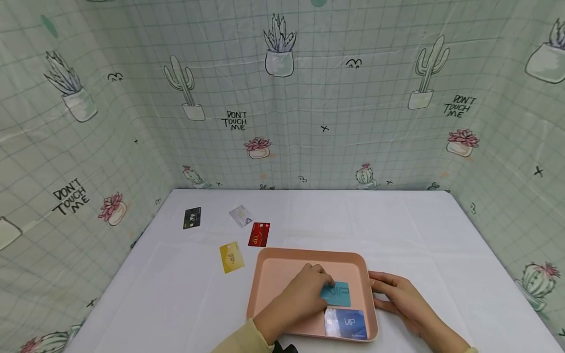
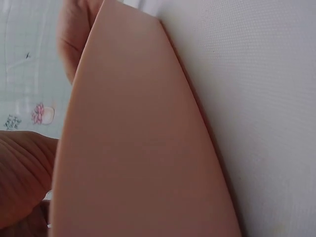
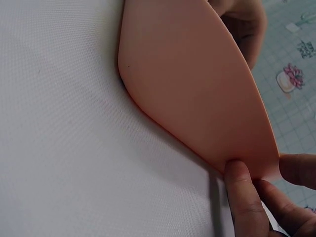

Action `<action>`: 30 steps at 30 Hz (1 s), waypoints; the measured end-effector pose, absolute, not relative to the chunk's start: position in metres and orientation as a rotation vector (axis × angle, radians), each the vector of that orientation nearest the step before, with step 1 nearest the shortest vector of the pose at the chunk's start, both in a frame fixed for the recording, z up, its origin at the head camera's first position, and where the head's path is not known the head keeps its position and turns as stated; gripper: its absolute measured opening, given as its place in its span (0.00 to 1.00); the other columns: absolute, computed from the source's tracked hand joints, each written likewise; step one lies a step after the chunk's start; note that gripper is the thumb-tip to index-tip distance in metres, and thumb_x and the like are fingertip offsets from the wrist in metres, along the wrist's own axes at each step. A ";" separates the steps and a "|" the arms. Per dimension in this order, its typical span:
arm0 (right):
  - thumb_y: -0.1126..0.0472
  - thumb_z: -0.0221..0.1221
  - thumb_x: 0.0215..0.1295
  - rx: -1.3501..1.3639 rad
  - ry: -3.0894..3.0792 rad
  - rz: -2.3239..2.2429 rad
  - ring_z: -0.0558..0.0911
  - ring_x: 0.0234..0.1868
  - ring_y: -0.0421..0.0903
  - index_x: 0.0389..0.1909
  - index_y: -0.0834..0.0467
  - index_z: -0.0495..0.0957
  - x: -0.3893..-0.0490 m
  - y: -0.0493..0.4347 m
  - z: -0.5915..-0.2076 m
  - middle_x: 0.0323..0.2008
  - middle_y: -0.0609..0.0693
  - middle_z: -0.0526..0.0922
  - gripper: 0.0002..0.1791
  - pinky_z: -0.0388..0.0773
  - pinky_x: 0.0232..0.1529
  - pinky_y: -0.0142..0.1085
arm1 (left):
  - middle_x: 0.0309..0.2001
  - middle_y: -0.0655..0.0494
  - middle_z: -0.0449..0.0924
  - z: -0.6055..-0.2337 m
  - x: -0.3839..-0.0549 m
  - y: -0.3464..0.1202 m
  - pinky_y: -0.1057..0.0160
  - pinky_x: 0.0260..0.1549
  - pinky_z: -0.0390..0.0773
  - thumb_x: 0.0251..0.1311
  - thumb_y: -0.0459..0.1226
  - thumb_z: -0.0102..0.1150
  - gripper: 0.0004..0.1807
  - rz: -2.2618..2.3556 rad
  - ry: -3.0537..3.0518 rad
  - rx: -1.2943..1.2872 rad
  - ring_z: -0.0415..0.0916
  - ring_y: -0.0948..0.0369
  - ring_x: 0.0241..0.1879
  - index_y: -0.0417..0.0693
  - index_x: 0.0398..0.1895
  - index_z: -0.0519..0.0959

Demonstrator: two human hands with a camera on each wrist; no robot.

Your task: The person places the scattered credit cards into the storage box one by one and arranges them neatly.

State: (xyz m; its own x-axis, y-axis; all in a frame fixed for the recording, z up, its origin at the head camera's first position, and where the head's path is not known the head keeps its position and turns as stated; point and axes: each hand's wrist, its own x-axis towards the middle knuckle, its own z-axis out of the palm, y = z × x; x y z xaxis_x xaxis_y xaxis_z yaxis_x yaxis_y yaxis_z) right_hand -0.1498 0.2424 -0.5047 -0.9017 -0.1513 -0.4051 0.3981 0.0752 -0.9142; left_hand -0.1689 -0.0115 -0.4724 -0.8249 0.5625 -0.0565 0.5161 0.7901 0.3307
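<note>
On the white desk (image 1: 397,230), near its front edge, sits a shallow pink tray (image 1: 282,262) that both hands are working at. The left hand (image 1: 304,299) reaches into the tray, its fingers curled down on a teal card (image 1: 339,294) marked VIP, which lies flat on the tray floor at its right side; whether the card is pinched or only pressed under the fingertips cannot be told from the head view. Just in front of it, touching or slightly overlapping it, lies a blue card (image 1: 348,324) in the tray's near right corner. The right hand (image 1: 399,296) steadies the tray from outside, and the right wrist view shows its fingers (image 3: 242,197) pinching the tray's edge, so this grip is closed on the tray. Left of the tray, four more cards lie apart on the desk: a yellow card (image 1: 231,257), a red card (image 1: 259,234), a pale card (image 1: 241,216) and a black card (image 1: 192,217). The likeliest trouble is the two cards in the tray: they lie so close that a slide of the teal card could drag or nudge the blue one along with it, or push it up against the tray wall. A flat card on a smooth tray floor is also hard to get a nail under, so the fingers may slip off. If the right hand lets go or tips the rim, the light tray could skid on the desk and shift both cards.
</note>
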 end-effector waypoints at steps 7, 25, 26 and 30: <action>0.52 0.59 0.76 0.225 1.950 -1.894 0.84 0.55 0.42 0.74 0.74 0.61 -0.150 0.241 -0.505 0.58 0.56 0.83 0.38 0.85 0.51 0.38 | 0.48 0.59 0.80 -0.474 -0.167 -0.008 0.72 0.41 0.74 0.47 0.30 0.74 0.26 0.463 2.819 0.845 0.69 0.63 0.44 0.55 0.54 0.88; 0.52 0.59 0.76 0.263 1.972 -1.879 0.83 0.58 0.45 0.74 0.73 0.61 -0.148 0.241 -0.504 0.61 0.59 0.81 0.38 0.85 0.53 0.40 | 0.52 0.57 0.75 -0.474 -0.164 0.002 0.71 0.42 0.73 0.47 0.31 0.73 0.29 0.452 2.765 0.865 0.64 0.62 0.46 0.59 0.56 0.87; 0.52 0.59 0.76 0.260 1.972 -1.880 0.83 0.58 0.45 0.74 0.73 0.62 -0.149 0.241 -0.504 0.61 0.59 0.81 0.38 0.85 0.52 0.40 | 0.52 0.57 0.76 -0.474 -0.164 0.003 0.71 0.42 0.73 0.47 0.32 0.73 0.28 0.453 2.765 0.870 0.64 0.63 0.46 0.59 0.56 0.87; 0.52 0.60 0.76 0.262 1.977 -1.879 0.83 0.58 0.45 0.74 0.73 0.62 -0.149 0.241 -0.503 0.61 0.59 0.81 0.38 0.85 0.52 0.40 | 0.52 0.56 0.76 -0.473 -0.164 0.005 0.71 0.43 0.72 0.49 0.34 0.74 0.27 0.449 2.768 0.889 0.65 0.63 0.45 0.58 0.56 0.87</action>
